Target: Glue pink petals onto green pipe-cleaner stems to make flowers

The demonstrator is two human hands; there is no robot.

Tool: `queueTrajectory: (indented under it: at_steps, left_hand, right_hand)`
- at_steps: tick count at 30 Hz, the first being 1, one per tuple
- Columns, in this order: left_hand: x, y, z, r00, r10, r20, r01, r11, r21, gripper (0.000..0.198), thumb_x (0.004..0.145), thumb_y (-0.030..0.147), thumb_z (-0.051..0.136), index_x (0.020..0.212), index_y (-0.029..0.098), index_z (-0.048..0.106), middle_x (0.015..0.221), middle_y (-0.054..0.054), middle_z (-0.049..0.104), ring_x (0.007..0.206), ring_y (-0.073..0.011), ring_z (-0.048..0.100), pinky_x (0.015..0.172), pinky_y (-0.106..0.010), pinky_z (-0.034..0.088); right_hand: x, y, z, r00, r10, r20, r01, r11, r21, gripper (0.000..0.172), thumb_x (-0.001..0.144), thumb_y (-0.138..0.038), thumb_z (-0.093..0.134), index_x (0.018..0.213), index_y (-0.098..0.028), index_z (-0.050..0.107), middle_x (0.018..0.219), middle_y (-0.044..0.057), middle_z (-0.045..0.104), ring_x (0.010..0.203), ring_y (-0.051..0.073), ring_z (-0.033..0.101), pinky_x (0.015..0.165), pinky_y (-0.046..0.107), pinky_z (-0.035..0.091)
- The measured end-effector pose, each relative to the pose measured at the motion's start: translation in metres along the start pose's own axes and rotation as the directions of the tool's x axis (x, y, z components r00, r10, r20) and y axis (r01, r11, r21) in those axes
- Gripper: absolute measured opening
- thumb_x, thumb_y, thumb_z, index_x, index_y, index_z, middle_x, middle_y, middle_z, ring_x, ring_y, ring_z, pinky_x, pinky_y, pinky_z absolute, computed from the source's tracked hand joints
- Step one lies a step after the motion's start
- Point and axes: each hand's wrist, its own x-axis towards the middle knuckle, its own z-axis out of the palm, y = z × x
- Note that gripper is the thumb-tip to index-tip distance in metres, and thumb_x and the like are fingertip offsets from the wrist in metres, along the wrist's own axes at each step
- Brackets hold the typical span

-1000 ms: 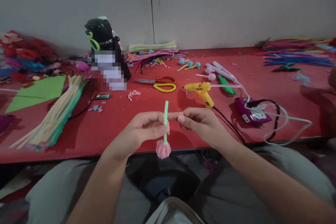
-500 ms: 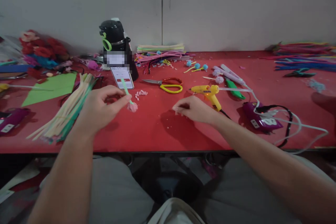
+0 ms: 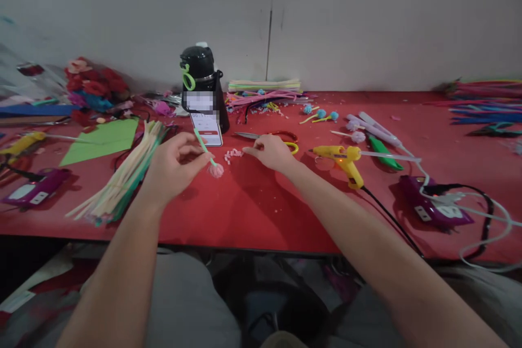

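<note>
My left hand (image 3: pixel 175 166) pinches a green pipe-cleaner stem with a pink fluffy flower head (image 3: pixel 215 170) at its lower end. The head hangs tilted toward the table, apart from its surface. My right hand (image 3: pixel 271 152) reaches to the edge of a small heap of pink pieces (image 3: pixel 233 155). Its fingertips are drawn together beside the heap; whether they hold a piece is too small to tell. Behind that hand lie scissors (image 3: pixel 294 147) with yellow and red handles, partly covered by it.
A yellow glue gun (image 3: pixel 340 159) lies to the right, its cord running to the table edge, near a purple power box (image 3: pixel 432 209). A phone (image 3: pixel 211 133) leans on a black bottle (image 3: pixel 199 65). Bundled pipe cleaners (image 3: pixel 118 179) lie left; blue-headed stems (image 3: pixel 321 114) lie behind.
My right hand has moved left, from near the glue gun to the pink pieces, now covering part of the scissors. My left hand still holds the pink flower. The view has shifted.
</note>
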Motion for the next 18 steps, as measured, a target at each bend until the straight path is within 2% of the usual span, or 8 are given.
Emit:
queueTrajectory:
  at_steps: [4, 9, 13, 18]
  left_hand:
    - [-0.001, -0.002, 0.001, 0.999, 0.024, 0.041, -0.026, 0.999, 0.045, 0.015, 0.08, 0.028, 0.069, 0.087, 0.02, 0.058, 0.076, 0.001, 0.068, 0.074, -0.0165, 0.066, 0.071, -0.028, 0.049]
    - [-0.003, -0.002, 0.003, 0.996, 0.049, 0.076, -0.053, 0.997, 0.058, 0.014, 0.082, 0.028, 0.067, 0.089, 0.02, 0.059, 0.076, 0.0, 0.068, 0.076, -0.0172, 0.067, 0.071, -0.028, 0.048]
    - [-0.006, -0.001, 0.004, 0.993, 0.049, 0.108, -0.058, 0.995, 0.076, 0.015, 0.083, 0.029, 0.067, 0.093, 0.02, 0.06, 0.083, -0.002, 0.071, 0.081, -0.019, 0.069, 0.075, -0.029, 0.049]
    - [-0.008, 0.001, 0.007, 0.993, 0.051, 0.109, -0.063, 0.992, 0.111, 0.013, 0.083, 0.028, 0.066, 0.089, 0.02, 0.058, 0.079, 0.0, 0.07, 0.078, -0.0179, 0.068, 0.072, -0.028, 0.048]
  right_hand:
    - [0.017, -0.011, 0.013, 0.998, -0.053, 0.028, 0.053, 0.999, -0.01, 0.014, 0.091, -0.031, 0.068, 0.094, -0.02, 0.076, 0.102, 0.008, 0.074, 0.092, 0.02, 0.066, 0.082, 0.03, 0.048]
    - [0.022, -0.021, 0.022, 0.996, -0.071, 0.061, 0.074, 0.996, -0.049, 0.017, 0.088, -0.034, 0.071, 0.086, -0.017, 0.075, 0.101, 0.013, 0.072, 0.09, 0.025, 0.065, 0.08, 0.034, 0.049]
    - [0.02, -0.017, 0.028, 0.993, -0.089, 0.077, 0.094, 0.994, -0.061, 0.014, 0.092, -0.027, 0.066, 0.086, -0.016, 0.074, 0.102, 0.015, 0.071, 0.091, 0.024, 0.065, 0.081, 0.035, 0.048]
    - [0.02, -0.008, 0.031, 0.991, -0.114, 0.074, 0.117, 0.992, -0.047, 0.018, 0.096, -0.019, 0.057, 0.09, -0.014, 0.072, 0.103, 0.016, 0.07, 0.096, 0.024, 0.064, 0.087, 0.034, 0.047]
